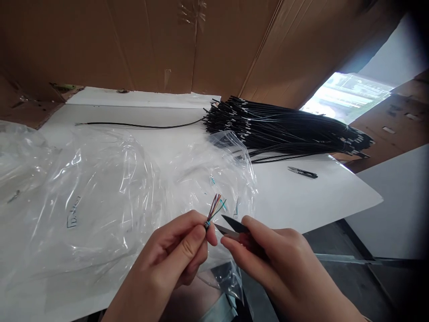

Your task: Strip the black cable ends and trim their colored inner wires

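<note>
My left hand (pixel 182 250) pinches the end of a black cable (pixel 207 225) between thumb and fingers. Several thin coloured wires (pixel 216 205) fan upward out of it, red, orange, purple and green among them. In my right hand (pixel 275 255) is a pair of thread snips (pixel 231 226), its two dark blades parted and pointing left. The lower blade's tip lies close to the cable end; whether it touches I cannot tell. Most of the snips' handle is hidden in my palm. Beneath both hands lies a clear plastic bag (pixel 187 179) with small blue-green scraps on it.
A thick bundle of black cables (pixel 284 125) lies at the back right, one cable (pixel 144 126) stretching left from it. A second pair of snips (pixel 303 172) rests on the white table (pixel 321 197). More clear plastic (pixel 100 188) covers the left side. Cardboard walls (pixel 134 44) stand behind.
</note>
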Tool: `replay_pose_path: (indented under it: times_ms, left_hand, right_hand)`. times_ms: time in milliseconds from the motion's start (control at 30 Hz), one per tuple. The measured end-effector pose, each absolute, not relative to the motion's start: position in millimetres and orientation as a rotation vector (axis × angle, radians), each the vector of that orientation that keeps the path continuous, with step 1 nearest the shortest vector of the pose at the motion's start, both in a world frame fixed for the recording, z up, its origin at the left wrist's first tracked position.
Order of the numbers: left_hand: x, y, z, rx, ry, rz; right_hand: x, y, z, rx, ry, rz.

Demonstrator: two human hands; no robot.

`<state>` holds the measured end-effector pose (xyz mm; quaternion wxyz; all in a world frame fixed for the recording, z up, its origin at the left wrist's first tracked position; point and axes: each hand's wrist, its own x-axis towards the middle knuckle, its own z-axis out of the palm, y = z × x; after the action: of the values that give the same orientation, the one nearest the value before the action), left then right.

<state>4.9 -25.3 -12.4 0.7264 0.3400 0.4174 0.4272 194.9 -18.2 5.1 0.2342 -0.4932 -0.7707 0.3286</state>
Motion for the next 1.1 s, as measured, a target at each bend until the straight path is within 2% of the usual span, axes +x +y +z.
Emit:
replay_pose_path:
  times_ms: [200,667,1100]
  left_hand:
    - [9.3,-26.1,-13.6,0.735,0.966,0.956]
    - [2.1,-30.7,-9.8,0.693,1.099,0.937]
    - [1.8,-32.7,-0.1,0.633,1.188,0.938]
  right_hand:
    - [197.8,-20.2,8.0,-1.220,-2.227,0.640]
    - [202.6,-18.8,16.9,-1.244,-2.344,0.446]
    - [203.6,-23.2,22.7,-1.243,-2.360,0.487]
